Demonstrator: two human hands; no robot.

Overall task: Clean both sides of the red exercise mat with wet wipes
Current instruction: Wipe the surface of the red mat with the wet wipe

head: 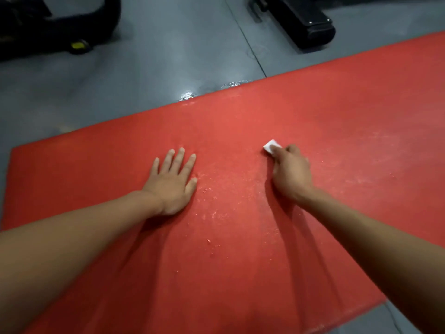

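The red exercise mat (240, 121) lies flat on the grey floor and fills most of the view. My left hand (172, 182) rests palm down on the mat, fingers straight and spread. To its right, my right hand (291, 174) has its fingers curled round a small folded white wet wipe (271, 145) and holds it against the mat. Only a corner of the wipe shows beyond the fingers. Pale specks and streaks mark the mat between the hands.
A wet, shiny patch (190, 94) lies on the grey floor at the mat's far edge. Black gym equipment stands at the back: a curved base with a yellow part (79, 45) at the left, a padded black block (310, 27) at the right.
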